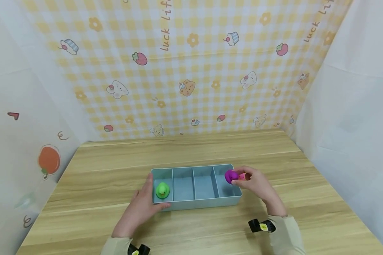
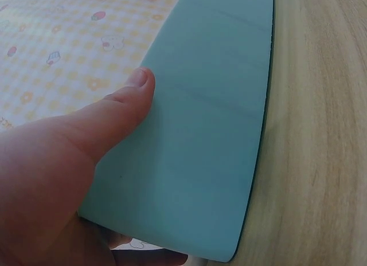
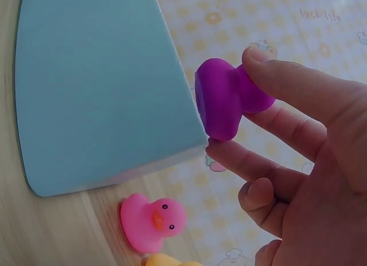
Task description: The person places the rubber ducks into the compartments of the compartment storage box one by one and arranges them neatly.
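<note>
A blue-grey box [image 1: 207, 203] with several compartments in a row lies on the table. My left hand [image 1: 142, 205] grips its left end, thumb on the front wall [image 2: 200, 134] and fingers along the end. In the leftmost compartment sits a green toy duck [image 1: 162, 190]. My right hand [image 1: 256, 184] pinches a purple toy duck [image 1: 231, 176] between thumb and fingers, at the rim of the rightmost compartment. Tilted, that purple duck [image 3: 218, 100] shows beside the box's upper edge in the right wrist view.
Just beyond the box's right end, a pink toy duck [image 3: 152, 220] stands on the table [image 1: 191, 233]. Part of a yellow thing [image 3: 172, 261] appears beside it, cut off by the frame. A checked cloth [image 1: 191, 71] hangs at the back, with white cloth at both sides.
</note>
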`<action>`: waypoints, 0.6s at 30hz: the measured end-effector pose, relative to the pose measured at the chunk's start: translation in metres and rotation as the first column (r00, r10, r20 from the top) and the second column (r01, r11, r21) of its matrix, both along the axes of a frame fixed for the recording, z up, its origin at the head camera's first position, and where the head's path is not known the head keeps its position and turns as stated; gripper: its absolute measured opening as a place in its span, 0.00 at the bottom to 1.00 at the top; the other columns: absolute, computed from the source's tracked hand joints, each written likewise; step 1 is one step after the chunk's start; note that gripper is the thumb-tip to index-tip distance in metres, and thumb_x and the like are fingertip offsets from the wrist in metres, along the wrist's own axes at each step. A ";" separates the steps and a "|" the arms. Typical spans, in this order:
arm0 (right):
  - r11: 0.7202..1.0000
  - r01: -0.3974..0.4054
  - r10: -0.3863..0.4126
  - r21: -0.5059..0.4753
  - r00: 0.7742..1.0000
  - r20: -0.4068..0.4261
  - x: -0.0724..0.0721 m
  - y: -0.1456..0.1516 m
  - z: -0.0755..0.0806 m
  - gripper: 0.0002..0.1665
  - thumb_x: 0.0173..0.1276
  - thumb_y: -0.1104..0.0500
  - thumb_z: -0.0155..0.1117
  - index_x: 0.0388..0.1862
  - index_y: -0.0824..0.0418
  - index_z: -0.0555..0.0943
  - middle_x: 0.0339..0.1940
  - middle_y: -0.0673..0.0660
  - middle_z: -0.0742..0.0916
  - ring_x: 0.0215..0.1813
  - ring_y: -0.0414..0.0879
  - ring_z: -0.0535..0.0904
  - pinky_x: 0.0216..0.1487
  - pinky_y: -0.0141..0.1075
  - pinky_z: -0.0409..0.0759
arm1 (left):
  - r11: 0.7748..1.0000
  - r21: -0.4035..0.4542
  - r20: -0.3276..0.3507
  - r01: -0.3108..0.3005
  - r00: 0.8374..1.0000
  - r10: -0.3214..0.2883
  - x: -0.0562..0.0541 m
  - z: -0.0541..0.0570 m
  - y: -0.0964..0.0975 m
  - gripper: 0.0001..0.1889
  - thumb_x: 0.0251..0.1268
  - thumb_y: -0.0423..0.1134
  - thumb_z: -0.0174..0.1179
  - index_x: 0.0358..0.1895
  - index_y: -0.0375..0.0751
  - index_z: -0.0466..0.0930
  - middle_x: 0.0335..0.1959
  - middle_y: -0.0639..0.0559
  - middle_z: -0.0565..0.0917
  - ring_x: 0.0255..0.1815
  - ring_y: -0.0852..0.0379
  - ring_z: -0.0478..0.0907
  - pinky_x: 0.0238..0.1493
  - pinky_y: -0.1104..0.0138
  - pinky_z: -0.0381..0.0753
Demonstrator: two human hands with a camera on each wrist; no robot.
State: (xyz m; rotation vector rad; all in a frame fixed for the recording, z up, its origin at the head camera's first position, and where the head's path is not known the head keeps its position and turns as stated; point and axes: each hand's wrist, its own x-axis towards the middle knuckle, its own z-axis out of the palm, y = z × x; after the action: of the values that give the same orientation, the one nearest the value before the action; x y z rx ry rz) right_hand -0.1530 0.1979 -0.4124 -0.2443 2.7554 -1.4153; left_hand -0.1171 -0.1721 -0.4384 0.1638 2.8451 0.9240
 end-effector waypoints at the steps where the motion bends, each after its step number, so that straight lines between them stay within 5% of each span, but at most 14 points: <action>1: 1.000 0.000 0.000 0.003 1.000 0.002 0.000 -0.001 0.001 0.20 0.54 0.57 0.75 0.46 0.61 0.83 0.32 0.57 0.82 0.33 0.46 0.71 0.28 0.29 0.71 | 1.000 -0.002 0.000 0.000 1.000 0.000 0.000 0.000 0.000 0.67 0.45 0.69 0.64 0.76 0.34 0.31 0.77 0.35 0.44 0.76 0.37 0.48 0.71 0.37 0.41; 9: 1.000 -0.006 0.006 0.004 0.999 0.041 -0.002 -0.012 0.004 0.21 0.55 0.55 0.74 0.47 0.59 0.82 0.36 0.58 0.82 0.36 0.48 0.72 0.32 0.32 0.73 | 1.000 0.011 0.008 -0.009 1.000 0.009 0.001 0.000 0.000 0.67 0.45 0.69 0.65 0.76 0.34 0.32 0.77 0.35 0.44 0.76 0.37 0.48 0.71 0.37 0.41; 18: 0.996 -0.084 0.085 0.031 0.995 -0.053 -0.008 -0.031 0.006 0.19 0.54 0.55 0.75 0.45 0.59 0.84 0.34 0.56 0.83 0.30 0.45 0.66 0.28 0.30 0.63 | 1.000 -0.008 -0.011 -0.002 1.000 0.002 0.002 0.001 -0.001 0.67 0.45 0.69 0.64 0.76 0.33 0.32 0.76 0.34 0.45 0.75 0.37 0.50 0.71 0.37 0.43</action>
State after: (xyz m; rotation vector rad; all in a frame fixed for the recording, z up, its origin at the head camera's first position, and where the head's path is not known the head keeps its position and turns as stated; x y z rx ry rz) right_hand -0.1607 0.1668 -0.4063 -0.3996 2.7697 -1.3680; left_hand -0.1150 -0.1735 -0.4377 0.1659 2.8595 0.9142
